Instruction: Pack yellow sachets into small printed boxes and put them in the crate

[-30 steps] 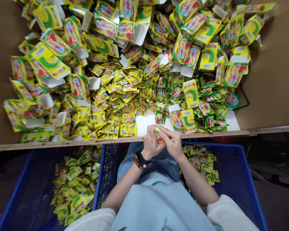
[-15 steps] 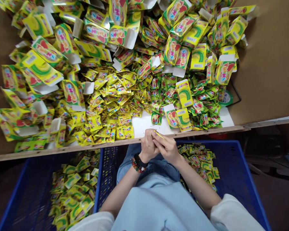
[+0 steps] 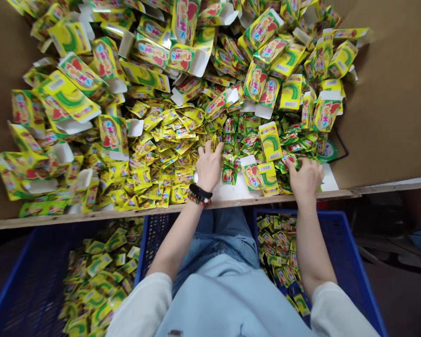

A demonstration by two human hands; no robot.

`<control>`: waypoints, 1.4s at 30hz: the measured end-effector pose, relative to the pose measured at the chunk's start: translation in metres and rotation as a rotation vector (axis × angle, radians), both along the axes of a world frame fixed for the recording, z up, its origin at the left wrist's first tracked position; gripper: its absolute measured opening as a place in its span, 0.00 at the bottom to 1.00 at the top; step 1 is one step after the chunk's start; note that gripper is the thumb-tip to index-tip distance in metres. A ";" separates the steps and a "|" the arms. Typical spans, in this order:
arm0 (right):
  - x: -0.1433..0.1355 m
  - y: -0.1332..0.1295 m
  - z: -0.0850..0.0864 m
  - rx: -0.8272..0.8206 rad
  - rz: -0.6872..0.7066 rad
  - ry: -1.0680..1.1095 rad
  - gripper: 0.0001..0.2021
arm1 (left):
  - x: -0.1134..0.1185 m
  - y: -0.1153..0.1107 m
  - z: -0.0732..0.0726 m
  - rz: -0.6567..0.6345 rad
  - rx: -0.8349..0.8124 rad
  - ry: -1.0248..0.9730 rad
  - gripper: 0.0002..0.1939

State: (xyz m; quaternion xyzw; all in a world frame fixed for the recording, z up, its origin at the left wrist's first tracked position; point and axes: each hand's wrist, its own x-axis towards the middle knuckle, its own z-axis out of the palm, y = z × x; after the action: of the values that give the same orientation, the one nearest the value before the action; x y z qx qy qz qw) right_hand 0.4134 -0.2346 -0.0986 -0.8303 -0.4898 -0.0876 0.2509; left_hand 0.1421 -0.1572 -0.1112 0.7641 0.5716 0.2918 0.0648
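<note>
Sachets (image 3: 168,154), glossy yellow-green, too many to count, cover the desk (image 3: 389,117); both hands (image 3: 209,164) (image 3: 305,178) rest on them, fingers spread.

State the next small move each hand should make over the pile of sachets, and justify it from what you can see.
Probably close the fingers on one sachet each. The left hand lies flat, fingers spread, on the yellow sachets; the right hand rests on the green sachets near the table edge. Neither visibly holds anything, and small open cartons lie between them.
</note>
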 end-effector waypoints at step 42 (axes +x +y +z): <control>-0.102 -0.028 0.006 -0.102 0.726 1.044 0.15 | -0.008 -0.080 0.017 -0.547 -0.546 -0.695 0.27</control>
State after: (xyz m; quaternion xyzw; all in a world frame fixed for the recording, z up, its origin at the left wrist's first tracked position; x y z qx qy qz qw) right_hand 0.3111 -0.2631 -0.0929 -0.5556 -0.5569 0.4427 0.4303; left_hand 0.1345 -0.2374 -0.0939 0.6988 0.3512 0.3409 0.5216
